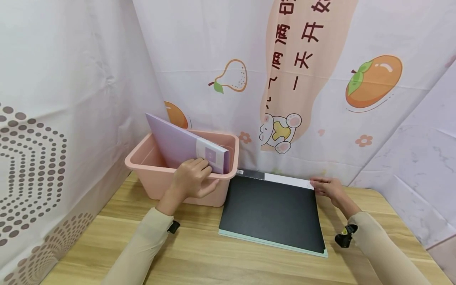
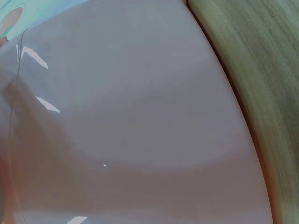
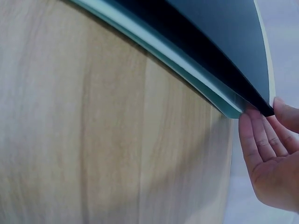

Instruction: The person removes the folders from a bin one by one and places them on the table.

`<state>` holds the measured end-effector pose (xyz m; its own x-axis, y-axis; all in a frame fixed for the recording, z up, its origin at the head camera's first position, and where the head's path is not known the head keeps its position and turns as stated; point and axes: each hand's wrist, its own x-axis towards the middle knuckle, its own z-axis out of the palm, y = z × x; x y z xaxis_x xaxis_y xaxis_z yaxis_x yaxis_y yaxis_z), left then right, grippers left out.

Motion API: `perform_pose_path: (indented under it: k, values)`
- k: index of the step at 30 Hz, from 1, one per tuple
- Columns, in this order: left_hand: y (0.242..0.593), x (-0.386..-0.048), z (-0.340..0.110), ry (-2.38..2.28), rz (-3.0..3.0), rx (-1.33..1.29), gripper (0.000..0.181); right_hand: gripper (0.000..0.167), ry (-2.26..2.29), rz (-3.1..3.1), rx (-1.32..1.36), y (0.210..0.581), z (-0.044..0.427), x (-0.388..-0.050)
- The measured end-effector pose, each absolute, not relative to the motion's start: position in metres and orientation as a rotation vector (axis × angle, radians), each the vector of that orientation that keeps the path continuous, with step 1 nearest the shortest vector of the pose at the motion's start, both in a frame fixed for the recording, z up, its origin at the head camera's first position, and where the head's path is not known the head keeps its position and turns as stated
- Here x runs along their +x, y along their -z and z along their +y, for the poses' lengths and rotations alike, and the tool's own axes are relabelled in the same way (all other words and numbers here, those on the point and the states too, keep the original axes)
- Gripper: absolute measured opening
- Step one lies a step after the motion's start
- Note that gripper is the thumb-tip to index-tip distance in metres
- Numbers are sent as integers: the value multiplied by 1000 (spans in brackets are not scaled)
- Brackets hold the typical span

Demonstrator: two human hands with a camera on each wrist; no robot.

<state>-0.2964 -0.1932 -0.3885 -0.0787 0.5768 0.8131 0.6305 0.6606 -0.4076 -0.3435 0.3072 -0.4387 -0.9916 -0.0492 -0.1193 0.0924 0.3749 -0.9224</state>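
In the head view, a pale purple folder (image 1: pixel 174 143) with a white label leans inside a pink plastic basket (image 1: pixel 181 201). My left hand (image 1: pixel 191 178) grips the basket's near rim in front of the folder, thumb outside; its fingertips are hidden. The basket's outer wall (image 2: pixel 154 107) fills most of the left wrist view. A black folder (image 1: pixel 270 213) lies on a mint green folder (image 1: pixel 270 248) to the basket's right. At the black folder's far right corner, my right hand (image 1: pixel 329 187) pinches it, thumb on top and fingers beneath (image 3: pixel 275 158).
The wooden table (image 1: pixel 199 253) carries the basket and folders. Printed curtains (image 1: pixel 210 43) hang behind and at both sides. The black folder's left end sits close against the basket. Both wrists wear black straps.
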Motion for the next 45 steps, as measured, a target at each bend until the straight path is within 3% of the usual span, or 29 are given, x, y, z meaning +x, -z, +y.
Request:
perform_pose_path:
  k: [45]
  values:
    - [388,-294,-192,55,-1781,-960,48,60,1690,2561,90,442,305,-345]
